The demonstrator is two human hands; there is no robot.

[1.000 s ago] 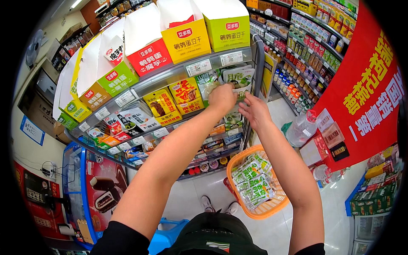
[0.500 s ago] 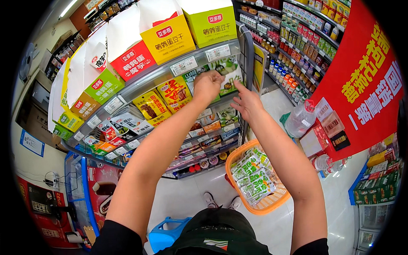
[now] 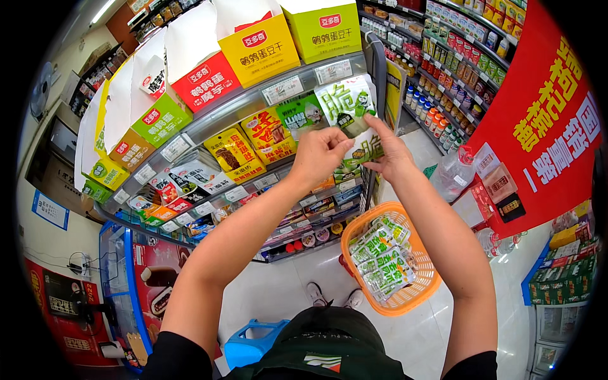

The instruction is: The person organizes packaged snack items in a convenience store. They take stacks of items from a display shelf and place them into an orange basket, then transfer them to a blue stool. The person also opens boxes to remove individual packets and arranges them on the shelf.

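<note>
At the right end of a grey shelf rack, my left hand (image 3: 322,154) pinches the left edge of a green-and-white snack packet (image 3: 365,149). My right hand (image 3: 394,152) has the same packet's right side between its thumb and fingers. Just behind it, another green-and-white snack pouch (image 3: 345,101) stands upright on the shelf, close to my right fingertips. A green pouch (image 3: 300,116) hangs to its left, followed by yellow pouches (image 3: 268,132). My fingers cover part of the held packet.
An orange basket (image 3: 391,310) with several green-and-white packets stands on the floor below my right forearm. Colourful display boxes (image 3: 259,54) line the rack's top. A blue stool (image 3: 250,345) is near my feet. Clear plastic bottles (image 3: 453,171) and a red banner (image 3: 551,139) are at right.
Both hands have drawn back slightly from the shelf, and the packet between them now shows more. The upright pouch behind is uncovered. The view has shifted a little.
</note>
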